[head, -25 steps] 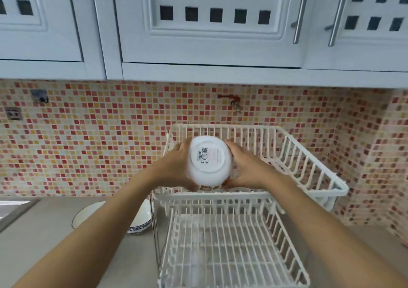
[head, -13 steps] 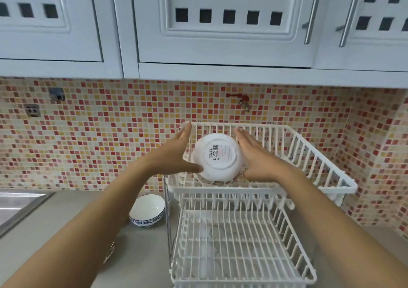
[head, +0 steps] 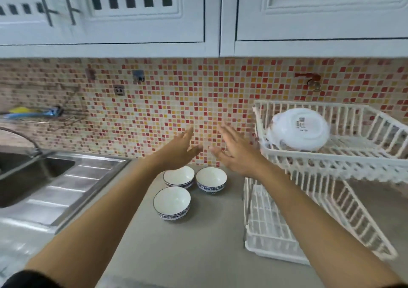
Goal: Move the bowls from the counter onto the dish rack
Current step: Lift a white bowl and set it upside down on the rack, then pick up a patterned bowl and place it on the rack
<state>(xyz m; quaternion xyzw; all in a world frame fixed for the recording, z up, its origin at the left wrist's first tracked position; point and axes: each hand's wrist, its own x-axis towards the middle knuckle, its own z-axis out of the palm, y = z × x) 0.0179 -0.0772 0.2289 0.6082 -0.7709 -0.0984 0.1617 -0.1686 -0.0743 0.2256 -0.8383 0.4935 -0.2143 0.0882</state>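
Hands released: white upturned bowl (head: 299, 128) now on white wire dish rack (head: 362, 157), apparently settled; left hand (head: 178, 150) and right hand (head: 236, 153) spread, empty, above three blue-patterned bowls (head: 172, 202) remaining.

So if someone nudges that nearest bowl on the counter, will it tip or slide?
The nearest bowl sits upright on a narrow foot, so a low push would probably slide it along the smooth counter. It looks glazed: likely rigid, slippery and breakable.
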